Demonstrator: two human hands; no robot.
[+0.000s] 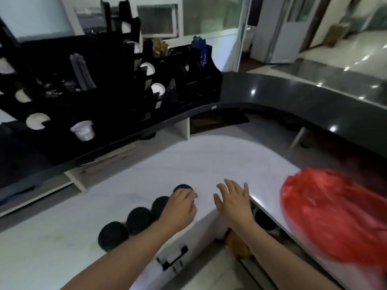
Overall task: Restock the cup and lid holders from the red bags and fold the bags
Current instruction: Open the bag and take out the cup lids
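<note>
A: While the left hand (180,203) sits on the far end of that row of black lids (138,219), what should it be doing to get the step right?

B: Its fingers are curled over the end stack (183,187), so the grip looks closed on that stack (the blur hides how firmly). I would gather the stacks together rather than lift them one at a time, keeping each pile square so nothing slides across the white table (209,164).

A: And the right hand (234,200)?

B: Spread flat, fingers straight, holding nothing. It hovers just beside the left hand, near the table's front edge. Its best use, I think, is to steady the lids from the other side as they are picked up.

A: Where do they go?

B: Into the black holder (109,84) on the raised ledge at the back left, where white cups (82,130) and white discs already show in some slots. Which slot suits black lids I cannot tell from here.

A: The bag?

B: The red bag (335,216) lies on the right end of the table, well apart from both hands, crumpled and not yet folded. Whether anything is left inside is hidden, so check it before flattening.
</note>
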